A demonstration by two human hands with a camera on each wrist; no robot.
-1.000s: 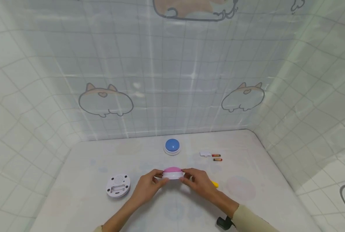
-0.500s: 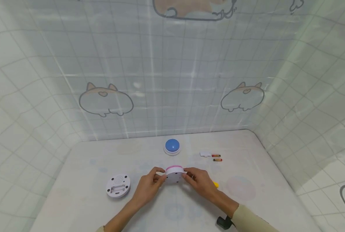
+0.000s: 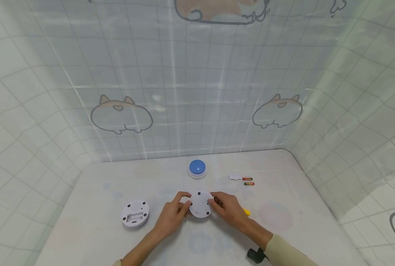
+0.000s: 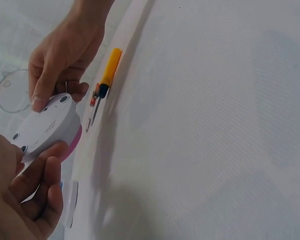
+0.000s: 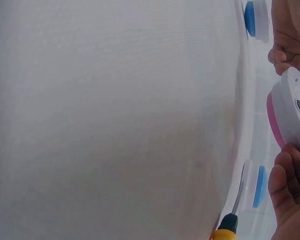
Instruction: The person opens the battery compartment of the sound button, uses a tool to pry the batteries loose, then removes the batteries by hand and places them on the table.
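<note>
Between both hands is a round push button (image 3: 201, 205) with a white base and pink dome. Its underside, with dark feet and speaker holes, faces up toward the head camera; in the left wrist view the pink dome (image 4: 72, 144) shows beneath. My left hand (image 3: 171, 218) pinches the rim from the left, thumb on the underside. From the right, my right hand (image 3: 230, 209) grips the opposite rim, its thumb also over the underside. The right wrist view catches the button (image 5: 293, 107) side-on, raised above the table.
An upturned button (image 3: 136, 213) with its battery bay uncovered lies left. A blue button (image 3: 197, 168) stands behind. Right of it are a small white cover (image 3: 235, 177) and two batteries (image 3: 247, 178). A yellow-handled screwdriver (image 4: 111, 67) lies by the right hand; a black object (image 3: 256, 255) is nearby.
The pink button has been tipped over in the hands: its dome was uppermost, and now its underside faces up. Both hands stay nearly in place, gripping its rim.
</note>
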